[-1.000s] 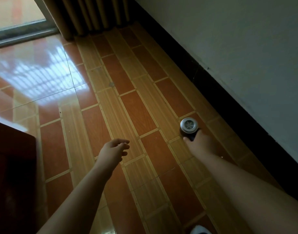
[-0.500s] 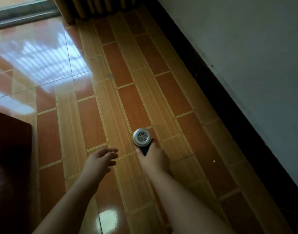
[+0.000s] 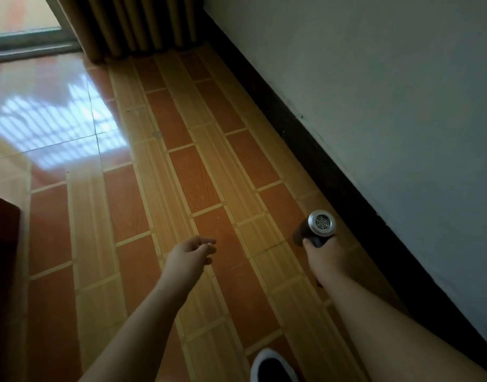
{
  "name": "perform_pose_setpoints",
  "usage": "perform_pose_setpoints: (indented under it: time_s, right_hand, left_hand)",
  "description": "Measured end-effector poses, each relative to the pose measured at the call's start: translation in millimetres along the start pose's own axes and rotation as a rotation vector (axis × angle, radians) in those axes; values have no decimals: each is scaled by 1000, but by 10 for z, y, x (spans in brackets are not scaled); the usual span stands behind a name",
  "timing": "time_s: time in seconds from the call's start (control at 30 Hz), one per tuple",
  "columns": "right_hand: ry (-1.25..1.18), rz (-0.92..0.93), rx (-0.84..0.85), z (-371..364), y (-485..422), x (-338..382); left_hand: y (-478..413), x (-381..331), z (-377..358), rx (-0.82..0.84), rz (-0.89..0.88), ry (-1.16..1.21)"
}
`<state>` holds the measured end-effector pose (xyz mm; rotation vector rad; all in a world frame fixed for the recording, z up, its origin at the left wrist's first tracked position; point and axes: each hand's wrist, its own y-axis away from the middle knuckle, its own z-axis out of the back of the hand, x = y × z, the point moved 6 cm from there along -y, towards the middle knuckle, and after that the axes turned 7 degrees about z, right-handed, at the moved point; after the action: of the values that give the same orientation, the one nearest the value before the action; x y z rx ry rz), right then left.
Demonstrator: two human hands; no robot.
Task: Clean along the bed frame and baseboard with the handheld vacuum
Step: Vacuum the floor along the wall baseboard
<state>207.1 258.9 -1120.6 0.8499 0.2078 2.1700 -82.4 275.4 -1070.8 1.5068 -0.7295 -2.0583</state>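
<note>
My right hand (image 3: 323,257) grips the handheld vacuum (image 3: 316,227), a dark body with a round silver grille facing up at me. Its nose points down at the tiled floor, hidden behind the body. The vacuum sits just left of the black baseboard (image 3: 305,144), which runs along the foot of the pale wall on the right. My left hand (image 3: 191,253) hovers over the floor in the middle, fingers loosely apart, holding nothing. A dark wooden corner of the bed frame (image 3: 2,244) shows at the left edge.
Brown curtains (image 3: 132,23) hang at the far end beside a glass door (image 3: 22,17). The glossy tiled floor (image 3: 181,175) reflects window light on the left. A black and white shoe (image 3: 272,366) shows at the bottom edge.
My right hand has swung the vacuum from mid-floor back to the right, close to the baseboard. The view has tilted up and the left hand has stayed open over the tiles.
</note>
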Motion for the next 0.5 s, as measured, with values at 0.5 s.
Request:
perform_pose_setpoints:
  time_s: [0.5]
  right_hand:
    - [76,15,-22,140,191,-324]
  left_hand:
    - [138,283,145,-15,-41,-12]
